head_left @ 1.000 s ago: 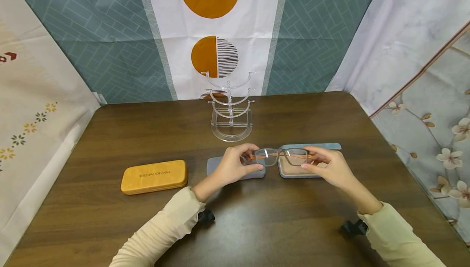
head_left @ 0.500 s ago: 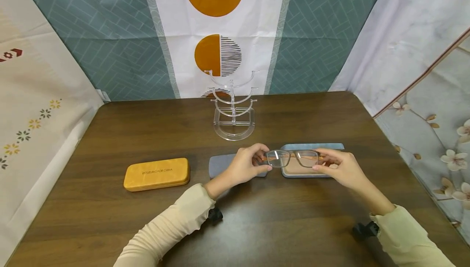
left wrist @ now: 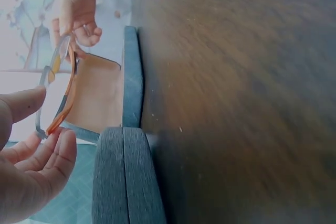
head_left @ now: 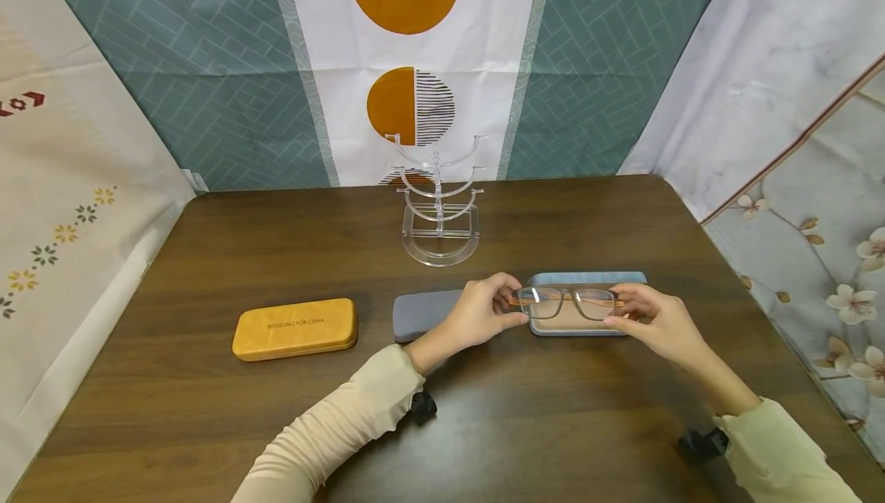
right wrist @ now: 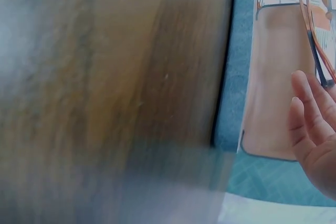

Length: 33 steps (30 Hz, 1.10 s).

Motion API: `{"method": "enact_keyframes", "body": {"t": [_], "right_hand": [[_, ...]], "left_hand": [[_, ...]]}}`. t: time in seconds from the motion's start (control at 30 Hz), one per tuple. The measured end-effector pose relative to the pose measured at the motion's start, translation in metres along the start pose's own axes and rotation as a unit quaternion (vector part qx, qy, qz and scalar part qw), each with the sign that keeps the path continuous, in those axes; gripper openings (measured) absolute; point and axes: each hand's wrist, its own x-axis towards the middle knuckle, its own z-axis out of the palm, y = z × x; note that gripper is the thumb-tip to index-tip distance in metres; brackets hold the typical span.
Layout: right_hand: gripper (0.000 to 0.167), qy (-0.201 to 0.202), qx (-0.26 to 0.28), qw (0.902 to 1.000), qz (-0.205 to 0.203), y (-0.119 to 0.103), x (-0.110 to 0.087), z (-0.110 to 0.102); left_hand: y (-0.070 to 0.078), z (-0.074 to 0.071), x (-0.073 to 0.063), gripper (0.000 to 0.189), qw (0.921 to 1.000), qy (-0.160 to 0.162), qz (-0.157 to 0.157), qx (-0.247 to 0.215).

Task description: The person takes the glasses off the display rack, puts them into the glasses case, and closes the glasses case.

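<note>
A pair of eyeglasses (head_left: 568,289) with a grey front and orange temples is held level between both hands. My left hand (head_left: 484,309) pinches its left end between thumb and fingers. At the other end, my right hand (head_left: 657,322) pinches the right side of the frame. Below and behind the glasses lies an open blue glasses case (head_left: 588,279) with a beige lining (right wrist: 275,77). In the left wrist view the temples (left wrist: 67,106) look folded behind the lenses. A closed grey-blue glasses case (head_left: 423,312) lies beside my left hand, partly hidden by it.
A yellow glasses case (head_left: 296,329) lies closed at the left of the brown table (head_left: 311,249). Behind the cases stands a clear tiered display stand (head_left: 439,215), with nothing hung on its arms. Patterned cloths (head_left: 263,104) hang around the table's back and sides.
Both hands have moved to the right with the glasses, which now hang in front of the open blue case. More of the closed grey-blue case shows. The head view has shifted slightly.
</note>
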Motion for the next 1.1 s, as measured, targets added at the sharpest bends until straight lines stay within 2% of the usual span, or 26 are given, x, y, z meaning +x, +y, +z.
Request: {"method": "enact_keyframes", "body": {"t": [0.27,0.4,0.53,0.77,0.9,1.1], "right_hand": [[0.04,0.0,-0.01,0.9999,0.012,0.008,-0.008,-0.006],[0.04,0.001,-0.015,0.9999,0.005,0.013,-0.008,-0.009],[0.039,-0.003,-0.016,0.9999,0.001,0.018,-0.008,-0.012],[0.037,-0.024,-0.032,0.999,0.019,0.028,-0.005,-0.011],[0.037,-0.019,-0.028,0.9992,0.021,0.032,-0.004,-0.009],[0.036,-0.015,-0.025,0.9996,0.005,0.039,-0.003,-0.006]], "left_hand": [[0.001,0.014,0.007,0.036,0.9999,-0.005,-0.008,0.013],[0.002,0.02,0.01,0.036,0.9994,-0.012,-0.031,0.014],[0.001,0.025,0.013,0.036,0.9984,-0.017,-0.043,0.032],[0.0,0.032,0.017,0.035,0.9966,-0.012,-0.051,0.063],[0.001,0.034,0.019,0.034,0.9963,-0.007,-0.057,0.064],[0.001,0.038,0.02,0.036,0.9952,-0.011,-0.082,0.052]]}}
